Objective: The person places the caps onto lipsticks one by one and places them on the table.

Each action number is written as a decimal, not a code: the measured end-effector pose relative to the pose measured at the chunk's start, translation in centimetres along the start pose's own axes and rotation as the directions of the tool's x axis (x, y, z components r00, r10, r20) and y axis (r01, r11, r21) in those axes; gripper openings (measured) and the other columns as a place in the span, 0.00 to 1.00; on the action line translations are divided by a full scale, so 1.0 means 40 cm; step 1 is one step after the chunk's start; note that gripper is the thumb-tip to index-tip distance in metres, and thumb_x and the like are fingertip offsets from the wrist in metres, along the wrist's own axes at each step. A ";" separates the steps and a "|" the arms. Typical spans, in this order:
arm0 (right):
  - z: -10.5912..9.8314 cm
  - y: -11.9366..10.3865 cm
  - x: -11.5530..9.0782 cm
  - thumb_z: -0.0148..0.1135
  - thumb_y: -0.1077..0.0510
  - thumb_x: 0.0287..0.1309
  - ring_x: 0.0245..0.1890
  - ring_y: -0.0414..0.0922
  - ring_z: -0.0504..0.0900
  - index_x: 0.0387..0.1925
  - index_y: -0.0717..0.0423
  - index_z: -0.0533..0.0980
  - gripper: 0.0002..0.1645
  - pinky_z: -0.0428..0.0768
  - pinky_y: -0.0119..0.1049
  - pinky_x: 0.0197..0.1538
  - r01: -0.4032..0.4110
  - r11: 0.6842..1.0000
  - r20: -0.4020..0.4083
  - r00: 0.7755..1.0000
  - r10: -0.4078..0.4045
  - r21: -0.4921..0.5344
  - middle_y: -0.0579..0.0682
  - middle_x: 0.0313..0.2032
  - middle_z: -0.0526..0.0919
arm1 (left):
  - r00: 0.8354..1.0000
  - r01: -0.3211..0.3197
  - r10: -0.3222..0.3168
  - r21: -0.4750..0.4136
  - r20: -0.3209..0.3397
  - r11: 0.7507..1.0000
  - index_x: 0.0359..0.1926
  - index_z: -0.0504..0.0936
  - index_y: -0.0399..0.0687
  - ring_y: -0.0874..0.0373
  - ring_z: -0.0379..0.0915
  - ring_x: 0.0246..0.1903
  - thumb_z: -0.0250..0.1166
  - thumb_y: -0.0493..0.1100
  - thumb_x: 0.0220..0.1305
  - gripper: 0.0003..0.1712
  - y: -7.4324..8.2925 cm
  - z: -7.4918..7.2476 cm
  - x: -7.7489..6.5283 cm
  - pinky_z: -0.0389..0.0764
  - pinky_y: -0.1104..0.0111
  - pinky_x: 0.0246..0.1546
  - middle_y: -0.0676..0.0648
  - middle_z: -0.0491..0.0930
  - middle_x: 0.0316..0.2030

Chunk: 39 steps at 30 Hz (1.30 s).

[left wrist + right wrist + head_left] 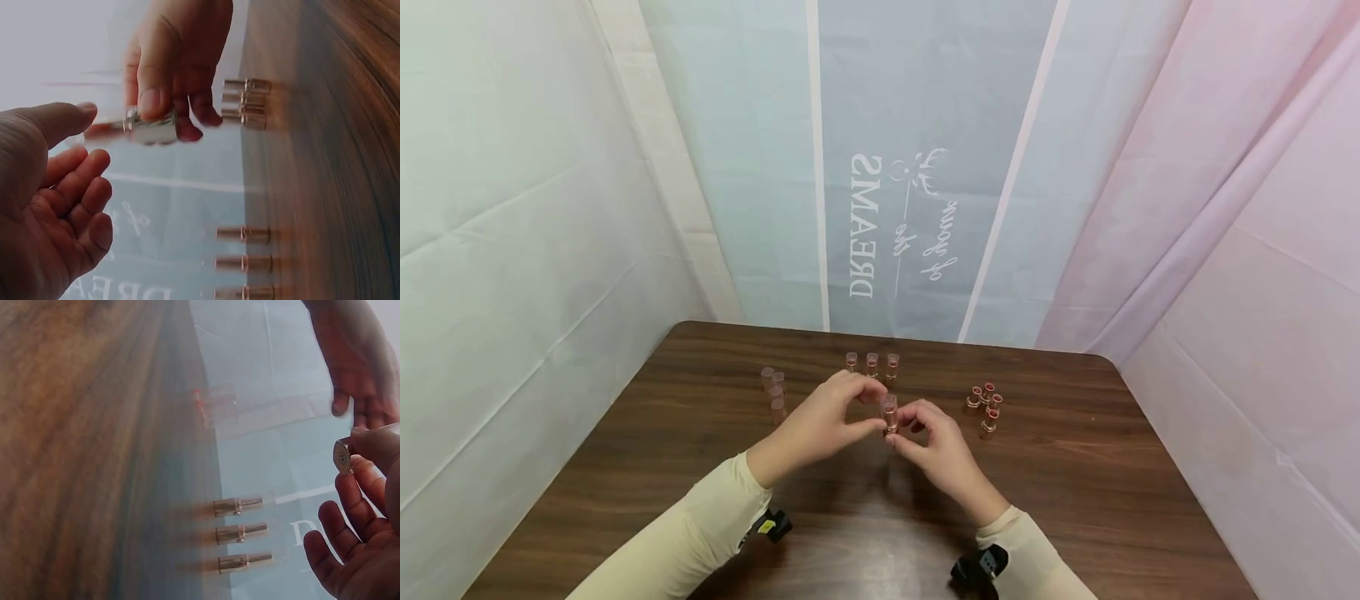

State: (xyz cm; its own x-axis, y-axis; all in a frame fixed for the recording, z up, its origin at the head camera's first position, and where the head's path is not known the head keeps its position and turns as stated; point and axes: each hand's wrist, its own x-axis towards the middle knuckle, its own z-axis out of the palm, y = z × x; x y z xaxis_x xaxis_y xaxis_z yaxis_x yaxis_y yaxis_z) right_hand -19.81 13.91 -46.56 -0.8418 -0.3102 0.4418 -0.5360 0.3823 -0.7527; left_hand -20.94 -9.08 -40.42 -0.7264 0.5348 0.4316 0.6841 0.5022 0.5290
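Note:
Over the middle of the table, my right hand [940, 446] pinches the gold-toned base of a lipstick [156, 132] between thumb and fingers. The lipstick's reddish bullet points toward my left hand [827, 417]. Around the bullet is a clear cap [890, 402], with my left thumb and index finger at its sides. The cap is hard to make out in the left wrist view, and how far down it sits cannot be told. In the right wrist view the round end of the lipstick base [342, 456] faces the camera.
Three capped lipsticks [872, 365] stand in a row behind my hands. Several uncapped lipsticks [989, 421] are grouped on the right. Several clear caps [777, 408] stand left, beside my left wrist. A printed curtain [895, 100] hangs behind the brown table [1075, 467].

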 end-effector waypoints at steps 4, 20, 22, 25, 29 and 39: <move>-0.010 -0.002 0.006 0.76 0.55 0.59 0.42 0.47 0.82 0.41 0.44 0.82 0.10 0.82 0.48 0.47 -0.019 1.000 -0.045 0.999 0.020 0.018 0.41 0.40 0.82 | 0.998 0.048 -0.048 -0.007 -0.041 0.999 0.52 0.82 0.52 0.62 0.76 0.48 0.77 0.46 0.61 0.20 -0.032 -0.030 -0.031 0.80 0.61 0.51 0.57 0.83 0.46; -0.050 -0.006 0.019 0.76 0.58 0.58 0.41 0.54 0.83 0.40 0.49 0.82 0.11 0.82 0.51 0.45 -0.046 0.997 -0.114 0.993 0.039 -0.057 0.43 0.38 0.83 | 0.964 0.229 -0.224 0.017 -0.141 0.973 0.50 0.84 0.52 0.60 0.70 0.36 0.75 0.45 0.63 0.15 -0.127 -0.124 -0.118 0.73 0.67 0.36 0.55 0.84 0.42; -0.051 -0.003 0.018 0.76 0.58 0.58 0.41 0.54 0.83 0.40 0.49 0.82 0.11 0.82 0.52 0.45 -0.050 0.996 -0.118 0.992 0.041 -0.073 0.43 0.38 0.83 | 0.964 0.231 -0.226 0.016 -0.142 0.973 0.49 0.85 0.50 0.60 0.68 0.35 0.75 0.45 0.63 0.15 -0.129 -0.127 -0.120 0.72 0.67 0.36 0.56 0.83 0.42; -0.053 0.004 0.018 0.77 0.58 0.57 0.41 0.54 0.83 0.40 0.49 0.82 0.11 0.83 0.51 0.46 -0.049 0.994 -0.118 0.992 0.038 -0.098 0.43 0.38 0.83 | 0.963 0.234 -0.230 0.017 -0.142 0.972 0.49 0.85 0.51 0.60 0.67 0.33 0.75 0.45 0.64 0.14 -0.129 -0.130 -0.122 0.72 0.67 0.35 0.57 0.83 0.41; -0.058 0.014 0.020 0.77 0.59 0.56 0.41 0.54 0.84 0.40 0.51 0.82 0.12 0.83 0.51 0.45 -0.046 0.990 -0.121 0.992 0.030 -0.132 0.44 0.37 0.83 | 0.961 0.241 -0.236 0.014 -0.145 0.970 0.49 0.84 0.53 0.60 0.68 0.34 0.74 0.46 0.64 0.14 -0.133 -0.134 -0.125 0.73 0.67 0.35 0.53 0.84 0.41; -0.061 0.070 0.055 0.74 0.56 0.61 0.40 0.42 0.83 0.42 0.49 0.81 0.10 0.84 0.42 0.44 -0.143 0.965 -0.127 0.985 0.117 -0.221 0.45 0.39 0.83 | 0.940 0.315 -0.331 -0.164 -0.081 0.935 0.52 0.82 0.47 0.63 0.81 0.25 0.72 0.43 0.66 0.15 -0.155 -0.149 -0.132 0.83 0.67 0.33 0.42 0.82 0.46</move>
State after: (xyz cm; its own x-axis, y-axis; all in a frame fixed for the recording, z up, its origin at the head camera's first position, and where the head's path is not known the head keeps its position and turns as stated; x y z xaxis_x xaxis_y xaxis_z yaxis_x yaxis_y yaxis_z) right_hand -23.32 16.44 -46.49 -0.8999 -0.1504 0.4093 -0.4112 0.6053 -0.6816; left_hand -21.75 -19.07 -41.62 -0.9146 0.2817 0.2900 0.4000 0.5262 0.7504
